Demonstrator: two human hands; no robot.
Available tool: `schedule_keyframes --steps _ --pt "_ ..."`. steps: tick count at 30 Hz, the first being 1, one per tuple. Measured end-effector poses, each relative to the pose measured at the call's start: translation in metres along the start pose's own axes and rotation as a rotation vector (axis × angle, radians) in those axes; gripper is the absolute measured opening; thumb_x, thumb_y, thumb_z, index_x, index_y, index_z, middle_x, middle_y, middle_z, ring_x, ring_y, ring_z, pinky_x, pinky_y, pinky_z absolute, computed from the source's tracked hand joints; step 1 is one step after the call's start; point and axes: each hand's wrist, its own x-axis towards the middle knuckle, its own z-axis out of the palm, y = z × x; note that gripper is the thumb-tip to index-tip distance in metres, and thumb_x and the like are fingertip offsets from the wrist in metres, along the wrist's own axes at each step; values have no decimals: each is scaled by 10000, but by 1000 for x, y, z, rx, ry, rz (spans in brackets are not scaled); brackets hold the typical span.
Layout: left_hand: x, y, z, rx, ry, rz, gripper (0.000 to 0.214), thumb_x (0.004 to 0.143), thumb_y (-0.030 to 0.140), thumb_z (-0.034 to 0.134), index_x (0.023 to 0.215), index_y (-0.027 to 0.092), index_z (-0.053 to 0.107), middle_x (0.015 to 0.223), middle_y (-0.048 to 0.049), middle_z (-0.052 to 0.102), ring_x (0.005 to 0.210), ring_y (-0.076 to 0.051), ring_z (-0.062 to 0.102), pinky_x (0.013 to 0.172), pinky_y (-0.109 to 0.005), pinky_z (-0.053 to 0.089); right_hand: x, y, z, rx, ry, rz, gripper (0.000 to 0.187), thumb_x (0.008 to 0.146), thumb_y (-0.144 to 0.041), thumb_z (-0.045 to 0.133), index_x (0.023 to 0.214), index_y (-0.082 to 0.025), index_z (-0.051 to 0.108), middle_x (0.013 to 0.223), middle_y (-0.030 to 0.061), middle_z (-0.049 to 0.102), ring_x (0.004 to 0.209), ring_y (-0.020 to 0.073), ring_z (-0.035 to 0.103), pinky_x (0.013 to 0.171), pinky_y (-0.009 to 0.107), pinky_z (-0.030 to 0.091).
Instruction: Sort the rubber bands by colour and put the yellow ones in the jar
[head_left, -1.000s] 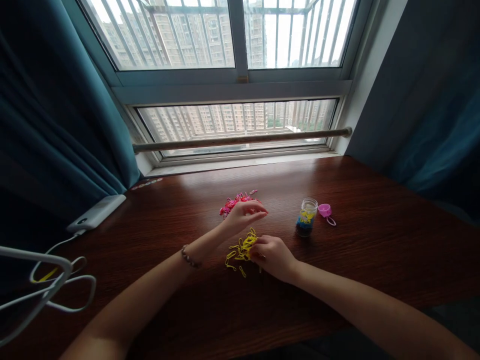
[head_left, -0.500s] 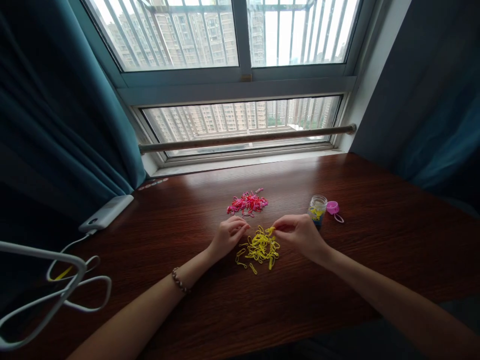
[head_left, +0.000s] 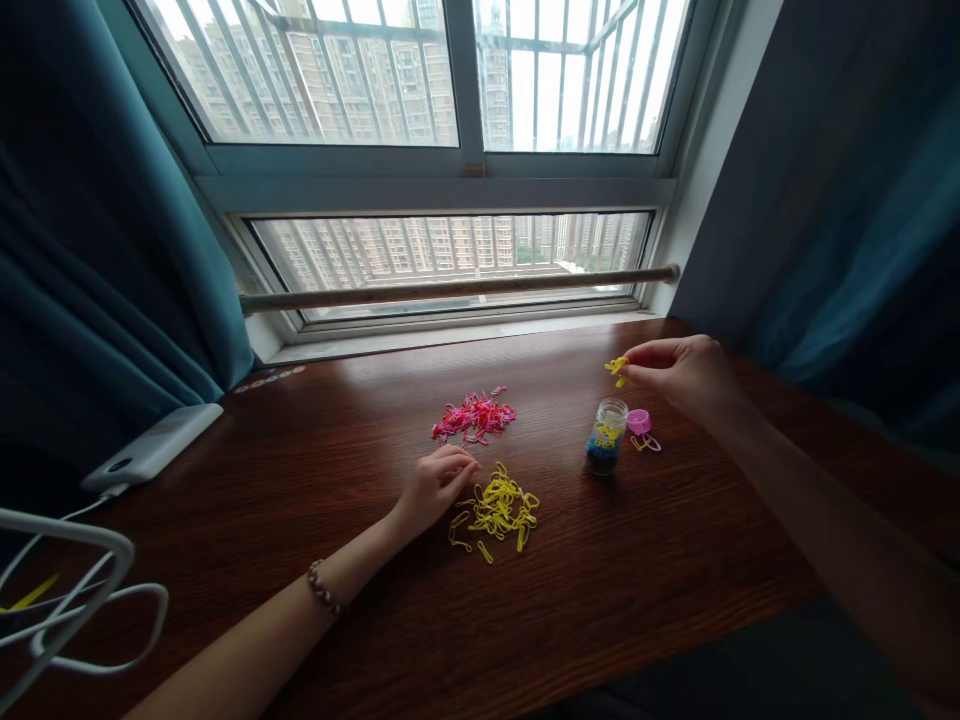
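By the right hand (head_left: 688, 378), a few yellow loops (head_left: 616, 368) are pinched, presumably because pieces so small suit fingertips alone; the left hand (head_left: 435, 487) is held narrow, its contents, if any, untellable. Nearest, a yellow pile (head_left: 499, 508) is spread beside it. Farther right, a jar (head_left: 603, 447) is set uncapped, its mouth unobstructed, the pink lid (head_left: 638, 421) laid alongside. Beyond the left hand, a pink-red heap (head_left: 474, 416) is placed apart, seemingly by colour.

The jar (head_left: 606, 438) looks smooth and shiny, the table (head_left: 345, 440) glossy wood.

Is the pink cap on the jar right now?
No, the pink cap lies on the table beside the open jar.
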Motion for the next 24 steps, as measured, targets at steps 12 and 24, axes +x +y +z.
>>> schedule_keyframes --steps 12,24 --pt "0 -4 1 19 -15 -3 231 843 291 489 754 159 657 781 -57 622 722 -148 563 674 -241 453 -5 9 7 -152 -211 10 148 626 -298 670 708 -181 708 640 1 687 604 147 636 500 198 453" --pt "0 -1 1 22 -29 -8 236 845 289 484 749 159 656 781 -54 624 718 -145 562 680 -239 449 -4 5 16 -347 -408 -95 118 652 -134 629 690 -196 722 666 14 688 595 133 619 571 199 469"
